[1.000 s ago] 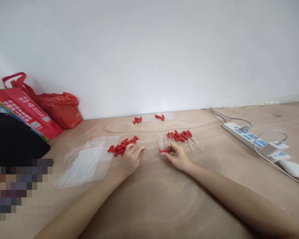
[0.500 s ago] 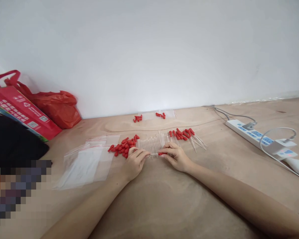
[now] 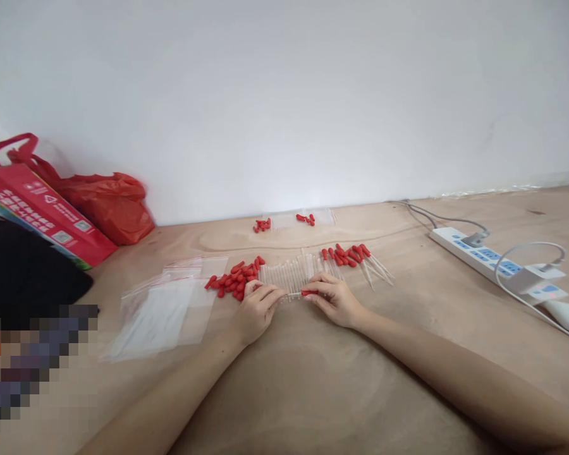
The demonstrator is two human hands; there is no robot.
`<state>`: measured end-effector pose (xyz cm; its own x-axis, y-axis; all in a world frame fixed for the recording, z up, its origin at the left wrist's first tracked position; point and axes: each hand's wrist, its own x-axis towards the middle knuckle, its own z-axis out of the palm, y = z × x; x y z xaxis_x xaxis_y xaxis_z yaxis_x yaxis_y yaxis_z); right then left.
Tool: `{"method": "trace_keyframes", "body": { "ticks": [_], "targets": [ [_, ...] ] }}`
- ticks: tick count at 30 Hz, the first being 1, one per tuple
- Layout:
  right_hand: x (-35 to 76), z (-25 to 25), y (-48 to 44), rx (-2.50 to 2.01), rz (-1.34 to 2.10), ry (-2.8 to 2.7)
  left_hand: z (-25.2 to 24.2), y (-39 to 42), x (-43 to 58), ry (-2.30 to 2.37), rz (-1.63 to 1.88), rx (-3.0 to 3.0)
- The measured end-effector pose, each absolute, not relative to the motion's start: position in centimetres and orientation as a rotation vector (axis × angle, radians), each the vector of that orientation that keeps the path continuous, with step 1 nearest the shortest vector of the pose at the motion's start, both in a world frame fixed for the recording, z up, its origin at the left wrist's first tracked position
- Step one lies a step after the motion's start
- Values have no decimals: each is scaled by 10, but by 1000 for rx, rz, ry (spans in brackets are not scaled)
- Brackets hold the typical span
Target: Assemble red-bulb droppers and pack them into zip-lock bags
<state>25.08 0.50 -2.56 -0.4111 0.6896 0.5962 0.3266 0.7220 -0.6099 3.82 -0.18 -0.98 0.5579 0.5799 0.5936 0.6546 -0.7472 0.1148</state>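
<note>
Loose red bulbs (image 3: 232,279) lie just beside the left fingers (image 3: 268,294), which pinch a thin clear tube (image 3: 294,295) seemingly meeting the red bulb (image 3: 306,292) held in the right fingers (image 3: 319,288), where crooked pressure could crack it.

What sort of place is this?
Perhaps a makeshift workspace, judging by the wooden table, the row of thin tubes and the pile of red bulbs beside it.

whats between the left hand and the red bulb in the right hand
In the head view, a thin clear tube spans the gap from the left hand to the red bulb; more clear tubes lie beyond.
</note>
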Motion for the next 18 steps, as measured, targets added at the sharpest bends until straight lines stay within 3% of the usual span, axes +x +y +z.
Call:
{"method": "trace_keyframes", "body": {
  "ticks": [18],
  "targets": [
    [251,-24,3,-677,434,-2141,-14,-6,40,-980,-829,-2684]
  ]
}}
